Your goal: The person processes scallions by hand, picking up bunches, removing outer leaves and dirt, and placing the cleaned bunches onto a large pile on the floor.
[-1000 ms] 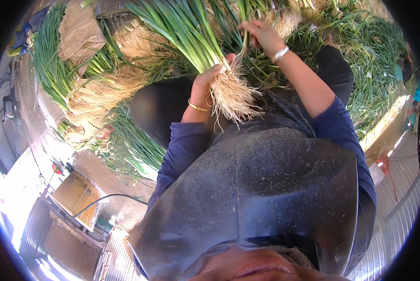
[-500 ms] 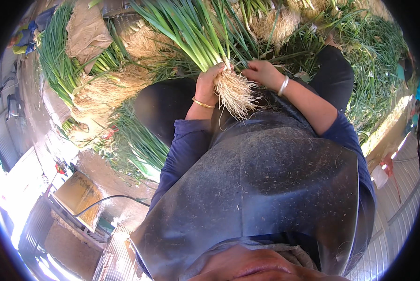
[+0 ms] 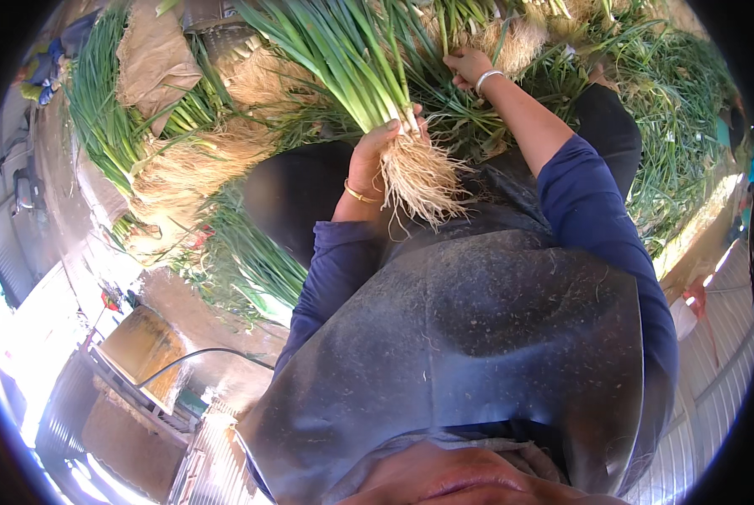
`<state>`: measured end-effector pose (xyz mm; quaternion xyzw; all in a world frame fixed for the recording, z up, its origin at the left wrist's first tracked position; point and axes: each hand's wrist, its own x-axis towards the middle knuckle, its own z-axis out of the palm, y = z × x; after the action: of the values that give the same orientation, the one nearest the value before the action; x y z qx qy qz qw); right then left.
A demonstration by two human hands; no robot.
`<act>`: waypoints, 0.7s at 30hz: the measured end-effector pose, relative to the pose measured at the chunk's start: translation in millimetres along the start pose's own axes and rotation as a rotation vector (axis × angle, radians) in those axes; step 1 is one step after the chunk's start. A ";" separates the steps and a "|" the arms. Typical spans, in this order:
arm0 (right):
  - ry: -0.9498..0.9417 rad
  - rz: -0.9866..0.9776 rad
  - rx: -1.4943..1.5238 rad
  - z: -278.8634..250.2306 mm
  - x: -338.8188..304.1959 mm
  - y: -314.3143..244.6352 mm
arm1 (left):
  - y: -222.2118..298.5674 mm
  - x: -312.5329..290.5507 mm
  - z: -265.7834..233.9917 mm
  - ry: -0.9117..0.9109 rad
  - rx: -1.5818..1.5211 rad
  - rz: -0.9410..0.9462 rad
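My left hand (image 3: 369,160) is closed round a thick bunch of green onions (image 3: 369,84), just above the roots. Their pale stringy roots (image 3: 423,181) hang down over my apron, while the green leaves point up and away. Farther off to the right, my right hand (image 3: 471,69) pinches a single green onion stalk (image 3: 446,34) between thumb and fingers, near a pile of rooted onions (image 3: 512,46). My fingers partly hide where that stalk is held.
Bundled green onions with matted roots (image 3: 192,164) lie at the left beside a brown torn sheet (image 3: 154,67). Loose green leaves (image 3: 667,109) cover the ground on the right. More leaves (image 3: 259,244) lie by my left knee. A dark apron (image 3: 461,337) covers my lap.
My right hand has moved up and away from the held bunch to a stalk at the far pile. My left hand keeps the bunch in nearly the same place.
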<state>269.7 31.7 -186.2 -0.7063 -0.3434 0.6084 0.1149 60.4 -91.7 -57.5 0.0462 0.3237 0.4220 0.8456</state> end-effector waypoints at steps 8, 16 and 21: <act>-0.019 -0.966 -0.419 8.6 -148.3 -13.0 | 2.7 -3.1 -3.4 0.033 0.080 -0.023; -0.560 -0.435 0.340 21.7 -113.6 -28.1 | -4.2 -4.0 6.7 -0.035 0.052 -0.012; -0.294 -0.399 0.079 17.3 -134.0 -5.6 | -2.5 -12.0 2.5 0.032 0.034 -0.004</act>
<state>248.4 -52.3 -82.4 -0.5233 -0.4650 0.6827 0.2092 58.4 -101.7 -50.2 0.0531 0.3446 0.4155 0.8401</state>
